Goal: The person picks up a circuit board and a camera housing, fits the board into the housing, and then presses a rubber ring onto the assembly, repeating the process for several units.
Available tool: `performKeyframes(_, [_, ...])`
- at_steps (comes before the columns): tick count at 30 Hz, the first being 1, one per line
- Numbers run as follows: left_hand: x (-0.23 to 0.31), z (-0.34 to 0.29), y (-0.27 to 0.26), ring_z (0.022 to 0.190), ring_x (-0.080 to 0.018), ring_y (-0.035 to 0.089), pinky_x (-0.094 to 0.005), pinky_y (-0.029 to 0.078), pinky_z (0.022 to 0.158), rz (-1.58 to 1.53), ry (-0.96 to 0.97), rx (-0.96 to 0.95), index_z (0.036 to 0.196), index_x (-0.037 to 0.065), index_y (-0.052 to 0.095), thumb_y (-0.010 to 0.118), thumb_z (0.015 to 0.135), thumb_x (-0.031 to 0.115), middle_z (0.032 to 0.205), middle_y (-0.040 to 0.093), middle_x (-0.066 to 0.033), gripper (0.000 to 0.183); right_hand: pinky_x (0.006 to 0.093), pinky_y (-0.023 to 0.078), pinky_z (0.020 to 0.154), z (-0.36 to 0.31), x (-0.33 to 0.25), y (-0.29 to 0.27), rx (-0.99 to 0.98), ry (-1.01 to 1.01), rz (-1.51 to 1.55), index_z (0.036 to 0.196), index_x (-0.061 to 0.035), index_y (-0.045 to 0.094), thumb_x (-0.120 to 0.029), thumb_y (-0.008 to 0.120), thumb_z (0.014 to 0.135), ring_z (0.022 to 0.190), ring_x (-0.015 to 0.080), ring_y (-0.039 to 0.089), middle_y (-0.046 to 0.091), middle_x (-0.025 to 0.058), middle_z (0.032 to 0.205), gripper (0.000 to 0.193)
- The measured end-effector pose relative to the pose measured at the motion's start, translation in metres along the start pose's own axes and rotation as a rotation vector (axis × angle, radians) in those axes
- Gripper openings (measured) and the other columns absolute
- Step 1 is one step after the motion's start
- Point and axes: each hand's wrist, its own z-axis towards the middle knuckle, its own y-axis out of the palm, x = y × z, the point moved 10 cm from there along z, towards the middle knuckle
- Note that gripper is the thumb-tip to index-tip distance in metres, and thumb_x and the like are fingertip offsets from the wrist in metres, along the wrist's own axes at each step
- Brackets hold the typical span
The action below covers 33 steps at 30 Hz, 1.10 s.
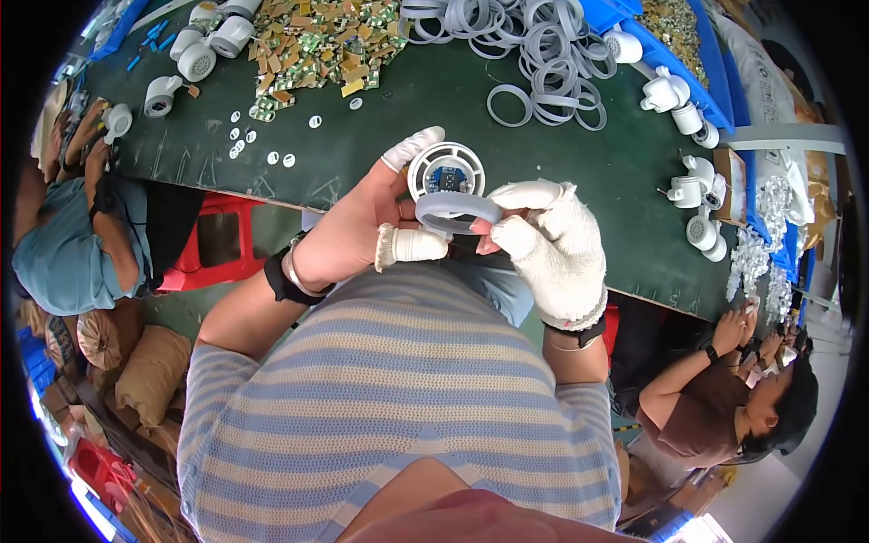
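Note:
Just in front of my body, above the near table edge, my left hand (362, 217) grips a round white plastic housing (417, 172) with a blue circuit board (446, 179) inside it. White finger cots cover the thumb and a fingertip of this hand. My right hand (557, 240), in a white knitted glove with bare fingertips, pinches a grey ring (457, 206). The ring is tilted against the near side of the housing's open face and hides part of it. Whether the ring is seated anywhere on the rim, I cannot tell.
On the green table (380, 136) lie a pile of small circuit boards (317, 50), a heap of grey rings (552, 63) and several white discs (273, 157). White housings (196, 61) stand at both sides. Blue bins (711, 81) line the right. Co-workers sit left (81, 240) and right (706, 407).

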Motion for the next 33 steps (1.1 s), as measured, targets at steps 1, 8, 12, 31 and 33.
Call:
performKeyframes(1, [0.001,0.000,0.000,0.129,-0.0205,0.058,-0.0388,0.054,0.105,0.013,0.015,0.001,0.167,0.016,0.015,0.082,0.082,-0.007,0.155,0.043,-0.0096,0.110,0.0344,0.063,0.076,0.000,0.000,0.000,0.005,0.007,-0.002,0.120,0.0063,0.061,0.002,0.065,0.094,0.089,0.0241,0.074,0.071,0.0189,0.100,0.027])
performKeyframes(8, [-0.002,0.001,-0.001,0.130,-0.0188,0.057,-0.0379,0.051,0.108,0.083,0.091,-0.001,0.166,0.015,0.019,0.083,0.083,-0.007,0.153,0.046,-0.0080,0.107,0.0347,0.064,0.076,0.001,0.004,0.003,0.027,0.043,0.052,0.120,0.0060,0.062,-0.001,0.066,0.096,0.090,0.0242,0.074,0.071,0.0190,0.105,0.025])
performKeyframes(12, [-0.001,0.001,-0.006,0.132,-0.0183,0.056,-0.0377,0.050,0.109,0.115,0.149,0.051,0.162,0.013,0.029,0.082,0.083,-0.007,0.147,0.053,-0.0060,0.097,0.0326,0.058,0.081,0.003,-0.002,-0.007,0.081,-0.059,-0.363,0.123,0.0045,0.062,-0.002,0.068,0.093,0.093,0.0206,0.069,0.070,0.0140,0.110,0.031])
performKeyframes(31, [0.009,0.010,0.016,0.097,-0.0153,0.064,-0.0326,0.055,0.082,0.622,0.178,-0.045,0.143,0.012,0.054,0.093,0.077,0.013,0.123,0.064,-0.0070,0.077,0.0381,0.052,0.069,0.036,0.000,0.001,0.154,-0.179,-0.491,0.090,-0.0030,0.073,-0.023,0.085,0.080,0.074,0.0241,0.066,0.066,0.0115,0.085,0.025])
performKeyframes(33, [0.026,0.016,-0.015,0.086,-0.0165,0.063,-0.0342,0.055,0.076,0.940,0.061,0.062,0.141,0.014,0.055,0.096,0.073,0.030,0.113,0.064,-0.0079,0.081,0.0355,0.052,0.068,0.035,0.022,-0.031,0.202,-0.004,-0.369,0.093,-0.0010,0.074,-0.025,0.077,0.092,0.074,0.0185,0.067,0.066,0.0083,0.080,0.025])
